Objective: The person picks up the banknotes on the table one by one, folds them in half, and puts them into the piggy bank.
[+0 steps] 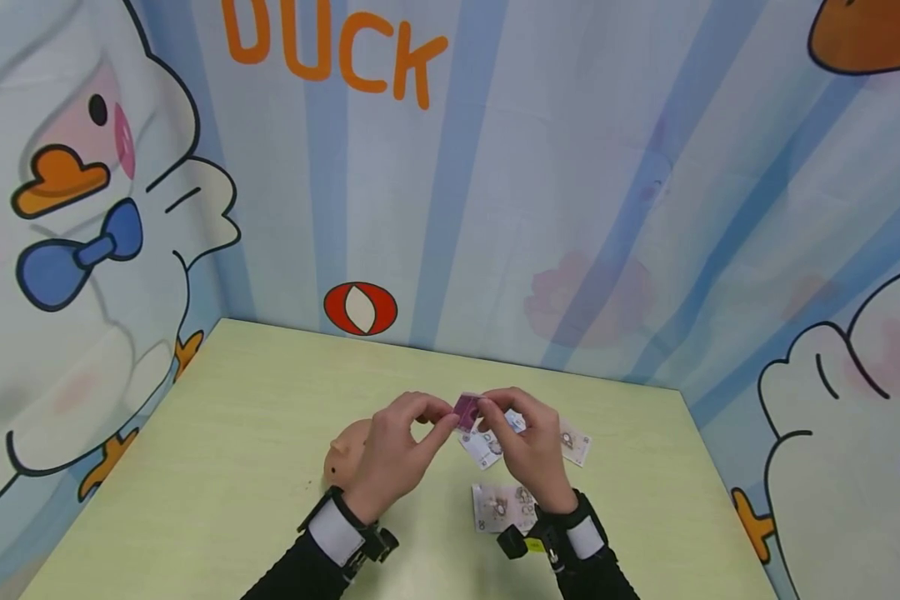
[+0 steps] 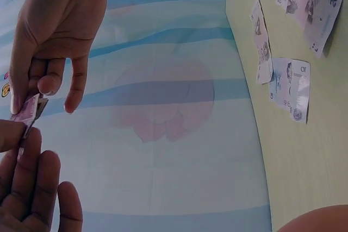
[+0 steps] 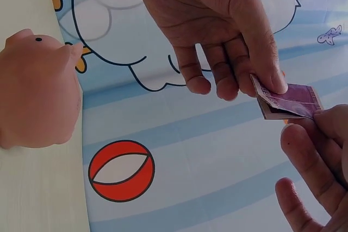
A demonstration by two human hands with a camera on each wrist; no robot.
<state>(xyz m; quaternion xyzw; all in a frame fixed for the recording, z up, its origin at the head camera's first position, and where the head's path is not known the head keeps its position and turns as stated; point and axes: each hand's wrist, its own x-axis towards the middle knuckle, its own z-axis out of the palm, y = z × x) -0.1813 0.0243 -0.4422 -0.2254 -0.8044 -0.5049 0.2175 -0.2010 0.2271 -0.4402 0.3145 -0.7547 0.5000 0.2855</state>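
Note:
Between both hands, above the table, is a small folded purple banknote [image 1: 467, 411]. My left hand [image 1: 393, 454] pinches one end of it between thumb and finger. The other end is pinched by my right hand [image 1: 525, 442]. In the right wrist view the folded banknote [image 3: 293, 100] shows parted layers along one edge. A pink piggy bank [image 3: 41, 91] sits on the table by my left hand, partly hidden behind it in the head view. Loose pale banknotes [image 1: 483, 450] lie beyond and below my right hand, partly covered by it.
A further stack of pale banknotes [image 1: 495, 507] lies nearer, beside the right wrist. The pale yellow table [image 1: 270, 500] meets a blue-striped duck curtain [image 1: 390, 200] at its back and sides. Each wrist wears a strapped camera.

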